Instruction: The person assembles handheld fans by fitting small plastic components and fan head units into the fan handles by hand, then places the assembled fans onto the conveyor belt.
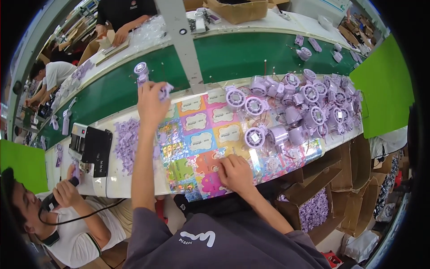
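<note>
My left hand reaches out over the far edge of the table, its fingers closed around a lilac plastic part. Just beyond its fingertips a lilac handheld fan with a round head stands over the green conveyor belt; whether the fingers touch it I cannot tell. My right hand rests on the colourful printed sheets, fingers curled and pressed together. Anything under those fingers is hidden. Left of the sheets lies a heap of small lilac plastic parts.
A large pile of lilac fan heads with thin wires covers the table's right side. At left stands a black and silver device, beside a seated co-worker holding a corded tool. Open cardboard boxes sit below right. A metal post rises ahead.
</note>
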The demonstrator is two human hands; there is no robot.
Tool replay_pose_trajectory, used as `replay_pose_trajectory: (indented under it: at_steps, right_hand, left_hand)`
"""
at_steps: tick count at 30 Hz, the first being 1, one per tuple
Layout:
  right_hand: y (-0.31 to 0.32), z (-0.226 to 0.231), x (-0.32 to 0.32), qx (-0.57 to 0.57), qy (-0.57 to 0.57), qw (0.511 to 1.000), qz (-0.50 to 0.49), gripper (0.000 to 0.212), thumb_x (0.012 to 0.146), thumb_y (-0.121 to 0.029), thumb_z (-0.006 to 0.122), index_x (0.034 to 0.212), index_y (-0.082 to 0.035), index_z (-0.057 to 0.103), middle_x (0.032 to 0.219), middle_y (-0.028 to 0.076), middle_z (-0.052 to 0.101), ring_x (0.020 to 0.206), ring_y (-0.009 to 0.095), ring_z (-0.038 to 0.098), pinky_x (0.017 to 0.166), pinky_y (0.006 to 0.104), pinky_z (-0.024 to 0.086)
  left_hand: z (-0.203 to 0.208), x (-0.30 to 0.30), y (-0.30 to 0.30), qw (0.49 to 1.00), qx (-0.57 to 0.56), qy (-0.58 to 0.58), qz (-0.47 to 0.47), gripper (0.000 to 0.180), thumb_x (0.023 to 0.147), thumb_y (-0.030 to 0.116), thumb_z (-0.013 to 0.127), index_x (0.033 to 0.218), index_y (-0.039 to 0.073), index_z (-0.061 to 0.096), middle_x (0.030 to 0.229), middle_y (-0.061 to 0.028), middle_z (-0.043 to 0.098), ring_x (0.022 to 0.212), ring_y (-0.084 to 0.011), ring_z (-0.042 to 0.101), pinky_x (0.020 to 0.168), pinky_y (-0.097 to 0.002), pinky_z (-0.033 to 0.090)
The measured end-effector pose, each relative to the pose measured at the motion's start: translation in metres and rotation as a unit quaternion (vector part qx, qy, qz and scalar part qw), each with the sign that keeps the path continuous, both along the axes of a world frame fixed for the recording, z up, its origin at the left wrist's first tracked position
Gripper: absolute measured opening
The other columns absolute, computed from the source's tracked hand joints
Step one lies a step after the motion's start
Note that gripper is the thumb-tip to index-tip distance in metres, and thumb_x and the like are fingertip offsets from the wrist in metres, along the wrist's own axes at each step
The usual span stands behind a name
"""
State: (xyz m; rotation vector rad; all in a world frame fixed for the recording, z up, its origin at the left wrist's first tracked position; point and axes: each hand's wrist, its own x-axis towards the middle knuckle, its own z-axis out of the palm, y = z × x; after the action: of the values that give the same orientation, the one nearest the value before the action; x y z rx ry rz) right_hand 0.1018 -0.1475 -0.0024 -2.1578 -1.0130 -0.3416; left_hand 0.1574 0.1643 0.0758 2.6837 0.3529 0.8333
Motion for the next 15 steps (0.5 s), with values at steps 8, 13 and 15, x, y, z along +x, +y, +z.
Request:
replay_pose_trajectory:
  at_steps: [8,13,15]
  right_hand:
    - [0.013,0.006,0.008,0.052,0.183,0.982,0.004,0.017,0.08,-0.004,0.071,0.096,-0.005,0.065,0.087,0.011,0.061,0.07,0.028,0.063,0.068,0.0389,0.052]
    - [0.094,0.032,0.035,0.116,0.078,0.987,0.074,0.021,0.08,-0.007,0.07,0.101,-0.004,0.065,0.099,0.012,0.059,0.094,0.032,0.06,0.077,0.0424,0.053]
    - [0.136,0.038,0.04,0.106,0.036,0.986,0.127,0.026,0.079,-0.009,0.073,0.103,-0.005,0.065,0.103,0.012,0.058,0.101,0.034,0.058,0.082,0.044,0.052]
  left_hand:
    - [-0.025,-0.156,-0.104,0.994,-0.098,-0.015,-0.047,0.042,0.061,0.008,0.073,0.102,0.01,0.071,0.1,-0.0127,0.055,0.095,-0.034,0.054,0.083,-0.0432,0.046]
    - [-0.049,-0.173,-0.107,0.99,-0.114,0.037,-0.07,0.052,0.066,0.007,0.072,0.117,0.008,0.065,0.113,-0.0159,0.054,0.105,-0.0369,0.056,0.088,-0.0465,0.047]
    - [-0.051,-0.173,-0.109,0.992,-0.103,0.045,-0.057,0.052,0.066,0.007,0.071,0.117,0.006,0.063,0.113,-0.0162,0.054,0.104,-0.0374,0.055,0.088,-0.0468,0.047]
